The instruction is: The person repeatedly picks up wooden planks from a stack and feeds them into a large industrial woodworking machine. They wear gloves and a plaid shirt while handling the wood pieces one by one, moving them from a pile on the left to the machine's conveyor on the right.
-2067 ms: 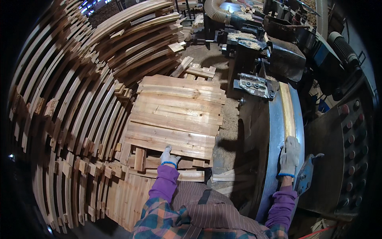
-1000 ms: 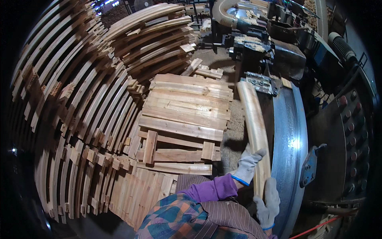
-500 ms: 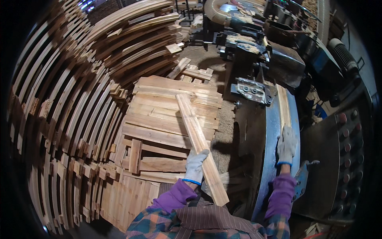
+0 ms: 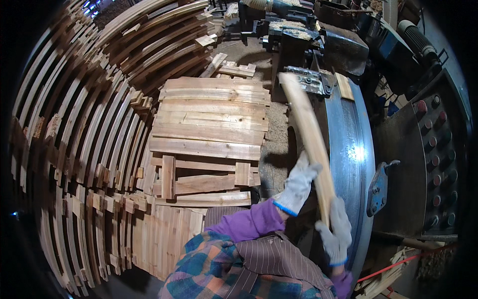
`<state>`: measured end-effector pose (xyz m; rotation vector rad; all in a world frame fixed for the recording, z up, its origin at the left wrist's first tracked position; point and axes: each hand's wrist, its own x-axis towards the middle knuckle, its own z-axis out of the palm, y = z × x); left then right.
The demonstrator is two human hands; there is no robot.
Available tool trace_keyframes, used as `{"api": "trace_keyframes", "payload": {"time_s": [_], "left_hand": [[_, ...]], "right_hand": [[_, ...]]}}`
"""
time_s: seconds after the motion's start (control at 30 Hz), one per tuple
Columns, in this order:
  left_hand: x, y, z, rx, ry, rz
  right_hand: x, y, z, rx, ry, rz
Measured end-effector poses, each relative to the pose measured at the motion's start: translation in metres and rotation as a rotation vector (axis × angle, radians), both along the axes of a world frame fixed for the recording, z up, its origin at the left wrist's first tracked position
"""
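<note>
A long narrow wooden board slants over the left edge of the machine's metal bed, its outline slightly blurred. Along the board's left edge, below its middle, my gloved left hand grips it; some of the fingers are hidden behind the wood. My gloved right hand holds the near end, thumb on the left and fingers along the right side. Farther up the bed, the tail of another wooden board sticks out beside the metal guide block; its far part is hidden in the machine.
To my left, a pallet-like stack of flat boards stands low. Tall piles of boards rise beyond it on the left. A control panel with several buttons borders the bed on the right. Sawdust covers the floor.
The board in my left hand has swung right, from above the stack to the metal bed. My right hand has left the other board, which slid farther into the machine, and taken this board's near end.
</note>
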<state>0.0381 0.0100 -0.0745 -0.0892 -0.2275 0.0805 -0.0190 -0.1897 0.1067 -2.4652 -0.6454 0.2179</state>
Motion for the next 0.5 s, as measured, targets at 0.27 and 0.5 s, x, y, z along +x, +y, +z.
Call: {"api": "trace_keyframes", "payload": {"time_s": [0.27,0.5], "left_hand": [[-0.105,0.206,-0.053,0.513,1.494,0.616],[-0.102,0.269,-0.07,0.318,1.607,0.596]], "right_hand": [[0.003,-0.035,-0.047,-0.509,-0.25,-0.329],[0.238,0.054,-0.065,-0.349,-0.685,-0.083]]}}
